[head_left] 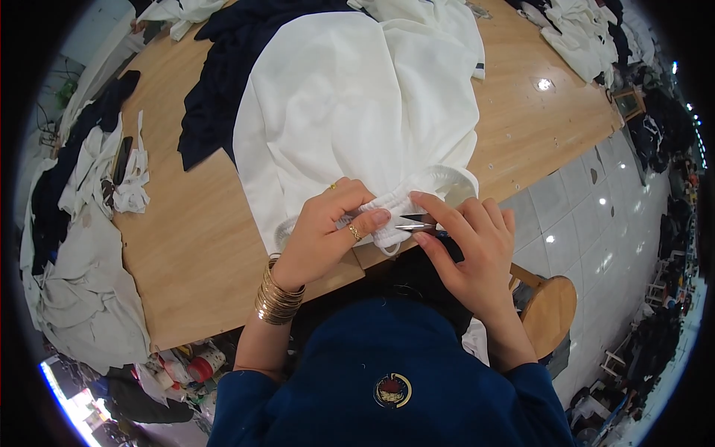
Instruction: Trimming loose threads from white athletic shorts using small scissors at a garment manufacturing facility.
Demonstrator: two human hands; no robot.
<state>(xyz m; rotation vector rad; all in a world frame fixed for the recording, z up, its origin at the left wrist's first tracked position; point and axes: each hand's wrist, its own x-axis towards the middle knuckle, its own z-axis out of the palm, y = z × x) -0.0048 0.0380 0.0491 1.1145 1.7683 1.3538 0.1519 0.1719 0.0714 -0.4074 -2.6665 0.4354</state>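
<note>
A white garment (320, 97), which looks like a pair of trousers, lies spread over the table with its gathered elastic waistband (389, 237) toward me. My left hand (320, 227) pinches that waistband between thumb and fingers. In my right hand (477, 249) is a small pair of thread snips (414, 220), held between thumb and forefinger. Their blades are parted and point left, at the waistband beside my left thumb. A small white loop hangs off the band's lower edge. Whether the blades touch any thread is too fine to make out.
Dark navy cloth (212, 97) lies under and left of the garment on the wooden table (536, 134). White scraps and cloth (86, 276) drape over the left edge. More white cloth (577, 37) lies far right. A round wooden stool (550, 313) stands at my right.
</note>
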